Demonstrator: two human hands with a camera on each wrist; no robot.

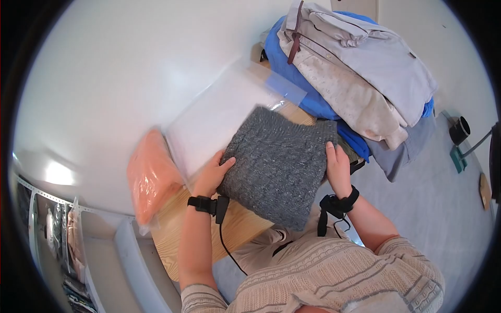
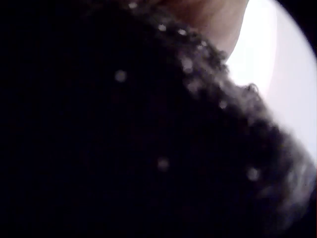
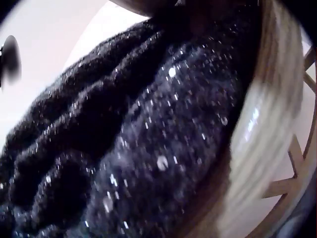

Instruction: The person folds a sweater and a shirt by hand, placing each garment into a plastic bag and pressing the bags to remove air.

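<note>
A folded dark grey knit garment [image 1: 276,161] is held up between both hands over the front of the wooden table [image 1: 177,224]. The left hand [image 1: 211,173] grips its left edge, thumb on top and the other fingers beneath. At the right edge, the right hand [image 1: 338,166] pinches the knit with the thumb on the upper face. Dark knit [image 2: 237,114] fills most of the left wrist view, with part of the hand [image 2: 213,20] at the top. Flecked knit [image 3: 158,139] shows close up in the right wrist view.
Behind the garment lies a clear plastic bag [image 1: 209,115]. An orange bagged item [image 1: 151,177] is at the left of the table. Clothes [image 1: 360,68] are heaped at the back right. Shelving [image 1: 104,255] stands at lower left, and a green dustpan [image 1: 458,159] is at far right.
</note>
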